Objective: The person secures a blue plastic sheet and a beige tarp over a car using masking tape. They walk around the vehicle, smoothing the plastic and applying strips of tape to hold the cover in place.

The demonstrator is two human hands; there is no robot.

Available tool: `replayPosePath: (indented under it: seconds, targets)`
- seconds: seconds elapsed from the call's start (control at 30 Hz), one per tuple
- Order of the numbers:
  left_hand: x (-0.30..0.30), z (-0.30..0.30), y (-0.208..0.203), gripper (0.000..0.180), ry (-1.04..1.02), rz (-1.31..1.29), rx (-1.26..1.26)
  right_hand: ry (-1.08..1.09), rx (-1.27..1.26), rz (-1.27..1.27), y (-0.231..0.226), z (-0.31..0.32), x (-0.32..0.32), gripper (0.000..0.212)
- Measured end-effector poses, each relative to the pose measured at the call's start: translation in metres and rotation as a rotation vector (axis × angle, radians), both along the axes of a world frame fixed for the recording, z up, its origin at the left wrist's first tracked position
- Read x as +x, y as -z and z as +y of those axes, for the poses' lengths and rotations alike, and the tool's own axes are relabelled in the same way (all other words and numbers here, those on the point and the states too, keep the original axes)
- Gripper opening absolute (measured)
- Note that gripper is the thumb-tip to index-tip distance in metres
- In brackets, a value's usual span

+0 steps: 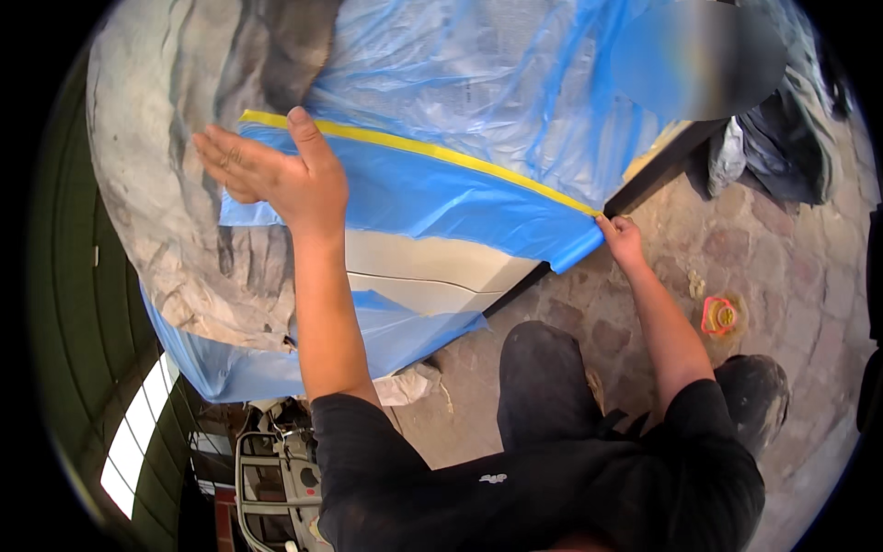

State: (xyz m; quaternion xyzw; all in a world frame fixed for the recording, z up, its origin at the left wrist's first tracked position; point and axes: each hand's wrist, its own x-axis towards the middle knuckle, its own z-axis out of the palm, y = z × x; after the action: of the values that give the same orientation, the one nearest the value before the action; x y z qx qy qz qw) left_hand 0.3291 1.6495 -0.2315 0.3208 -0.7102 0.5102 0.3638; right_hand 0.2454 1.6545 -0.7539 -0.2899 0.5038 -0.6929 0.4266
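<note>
A strip of yellow masking tape [432,147] runs along the top of a blue plastic sheet [395,198], across a cream panel [441,262]. My left hand [285,175] is by the tape's left end, fingers stretched out and thumb raised, holding nothing. Whether its palm touches the sheet I cannot tell. At the tape's right end, by the panel's edge, my right hand [624,241] is closed in a pinch on the tape. Crumpled, translucent blue film [460,83] covers the surface beyond the tape.
Dirty grey cloth [175,184] drapes over the left side. More blue film [405,322] hangs below the panel. A red-rimmed roll-like object [719,316] rests on the stone floor [589,313] to the right. Dark fabric [782,138] lies at the upper right, near a blurred patch.
</note>
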Motion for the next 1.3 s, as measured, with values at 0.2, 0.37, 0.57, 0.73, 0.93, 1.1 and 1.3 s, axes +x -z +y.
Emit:
replayPosePath:
  seconds: [0.2, 0.37, 0.57, 0.73, 0.93, 1.1, 1.3]
  targets:
    - [-0.049, 0.054, 0.207, 0.035, 0.44, -0.302, 1.258, -0.093, 0.191, -0.011, -0.027, 0.017, 0.006, 0.041]
    - [-0.043, 0.017, 0.309, 0.03, 0.338, -0.419, 1.687, 0.013, 0.006, 0.012, -0.011, 0.022, 0.011, 0.024]
    - [-0.021, -0.008, 0.342, 0.032, 0.224, -0.538, 1.505, -0.091, 0.148, 0.116, -0.011, 0.04, 0.008, 0.027]
    - [-0.013, -0.01, 0.348, 0.032, 0.228, -0.638, 1.422, -0.05, 0.108, 0.13, -0.007, 0.046, 0.002, 0.029]
    - [-0.012, -0.007, 0.353, 0.032, 0.167, -0.605, 1.367, -0.201, 0.35, 0.082, -0.016, 0.042, -0.012, 0.036]
    - [-0.023, 0.003, 0.361, 0.03, 0.107, -0.588, 1.31, -0.046, 0.272, 0.214, -0.011, 0.042, -0.004, 0.034]
    - [-0.029, 0.011, 0.371, 0.026, 0.012, -0.694, 1.261, 0.028, 0.196, 0.184, -0.014, 0.05, -0.003, 0.024]
